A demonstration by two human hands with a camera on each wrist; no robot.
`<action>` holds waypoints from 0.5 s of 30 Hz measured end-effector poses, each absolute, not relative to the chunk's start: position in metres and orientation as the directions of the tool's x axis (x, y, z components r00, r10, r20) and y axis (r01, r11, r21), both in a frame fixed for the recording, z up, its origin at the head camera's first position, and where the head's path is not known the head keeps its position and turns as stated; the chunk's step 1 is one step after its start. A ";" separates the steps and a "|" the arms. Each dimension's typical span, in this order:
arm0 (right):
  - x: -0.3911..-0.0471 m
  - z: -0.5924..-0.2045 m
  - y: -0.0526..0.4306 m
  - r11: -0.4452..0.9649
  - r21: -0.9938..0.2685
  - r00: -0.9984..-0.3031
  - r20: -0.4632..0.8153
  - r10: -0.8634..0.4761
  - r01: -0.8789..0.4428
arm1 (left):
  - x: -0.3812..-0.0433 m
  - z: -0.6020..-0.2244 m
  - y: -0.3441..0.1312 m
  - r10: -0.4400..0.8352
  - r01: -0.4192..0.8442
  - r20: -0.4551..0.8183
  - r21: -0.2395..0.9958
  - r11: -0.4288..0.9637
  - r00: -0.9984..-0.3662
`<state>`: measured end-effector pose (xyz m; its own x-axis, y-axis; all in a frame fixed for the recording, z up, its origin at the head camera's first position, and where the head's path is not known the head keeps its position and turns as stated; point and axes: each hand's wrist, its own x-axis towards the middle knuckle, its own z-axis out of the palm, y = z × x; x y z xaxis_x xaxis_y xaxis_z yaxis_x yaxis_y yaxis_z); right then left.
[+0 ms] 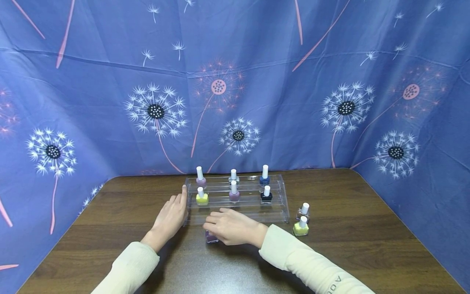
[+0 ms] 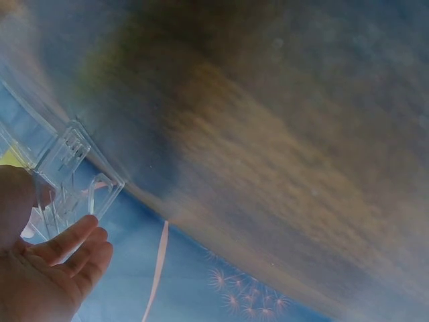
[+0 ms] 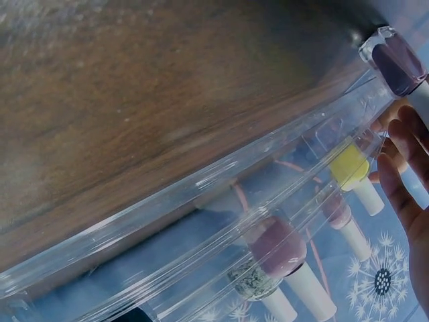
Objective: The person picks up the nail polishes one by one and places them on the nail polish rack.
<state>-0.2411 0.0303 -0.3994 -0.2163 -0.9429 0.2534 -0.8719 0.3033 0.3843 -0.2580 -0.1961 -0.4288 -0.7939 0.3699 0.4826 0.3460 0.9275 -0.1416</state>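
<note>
My left hand (image 1: pixel 169 216) rests against the left end of a clear stepped display rack (image 1: pixel 253 214); in the left wrist view its fingers (image 2: pixel 86 251) look relaxed beside the plastic. In front of the rack, my right hand (image 1: pixel 231 226) pinches a dark purple nail polish bottle (image 1: pixel 211 237) by its white cap. Head-view fingers cover that cap; the right wrist view shows the purple glass (image 3: pixel 397 64) and part of the cap. On the rack's upper steps stand several bottles, among them a yellow one (image 1: pixel 202 199), a mauve one (image 1: pixel 234 197) and a black one (image 1: pixel 266 197).
Right of the rack, a yellow-green bottle (image 1: pixel 301 229) and a brownish clear bottle (image 1: pixel 303 213) stand close together on the wooden table (image 1: pixel 352 237). A blue dandelion-print cloth (image 1: pixel 286 122) hangs behind the table and along its sides.
</note>
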 end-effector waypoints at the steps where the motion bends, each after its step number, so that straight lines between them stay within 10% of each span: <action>1: -0.241 -0.400 0.030 0.302 0.382 -0.215 0.254 -0.943 -0.873 | -0.258 -0.428 -0.196 0.370 0.346 0.480 -0.141 0.927 -0.796; 15: -0.242 -0.399 0.029 0.293 0.361 -0.204 0.265 -0.942 -0.885 | -0.257 -0.427 -0.196 0.365 0.341 0.456 -0.137 0.930 -0.812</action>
<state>-0.2420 0.0289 -0.3989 -0.2037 -0.9424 0.2654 -0.8852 0.2931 0.3612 -0.2568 -0.1964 -0.4268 -0.8116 0.3648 0.4562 0.3408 0.9300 -0.1375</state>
